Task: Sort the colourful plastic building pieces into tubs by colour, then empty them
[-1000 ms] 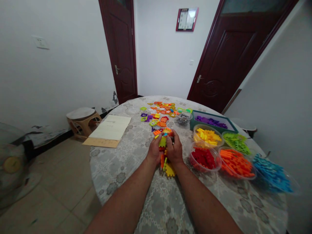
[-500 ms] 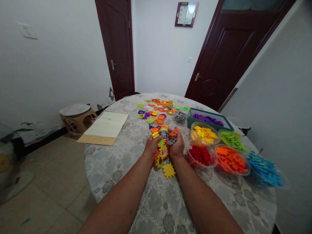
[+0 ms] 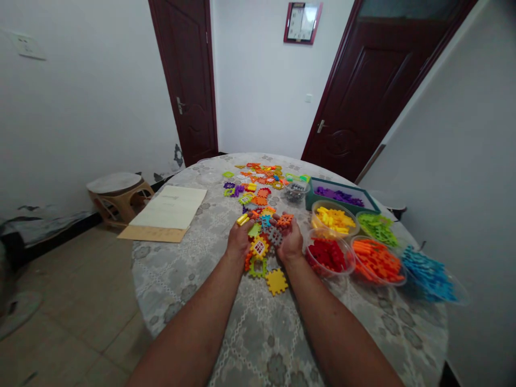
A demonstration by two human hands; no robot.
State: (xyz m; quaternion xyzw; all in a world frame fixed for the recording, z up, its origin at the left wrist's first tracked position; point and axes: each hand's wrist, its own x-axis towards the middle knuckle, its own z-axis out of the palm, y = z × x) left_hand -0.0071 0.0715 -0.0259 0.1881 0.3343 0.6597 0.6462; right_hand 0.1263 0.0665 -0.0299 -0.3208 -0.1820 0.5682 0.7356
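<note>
My left hand [image 3: 238,241] is closed around a yellow plastic building piece [image 3: 243,219] with a tube-like shape, at its thumb and fingertips. In my right hand [image 3: 292,242] is an orange interlocking building piece [image 3: 285,220], with the fingers curled under it. A grey notched piece [image 3: 274,235] lies against that hand's inner side; whether it is gripped I cannot tell. Between the hands sit a yellow window piece [image 3: 259,246], a light-green frame piece [image 3: 257,267] and a blue piece [image 3: 266,221]. Just nearer to me lies a flat yellow square piece [image 3: 277,282].
At right stand tubs of yellow pieces [image 3: 334,221], red pieces [image 3: 327,255], orange pieces [image 3: 377,259], green pieces [image 3: 378,228] and blue pieces [image 3: 428,273]. Behind them is a green-rimmed box [image 3: 308,201] of purple pieces. Loose pieces [image 3: 262,176] cover the far middle. Paper [image 3: 171,207] lies left.
My hands have spread apart, the left one moving left, uncovering more of the pieces between them. The grey piece shows more fully now. The view has shifted slightly.
</note>
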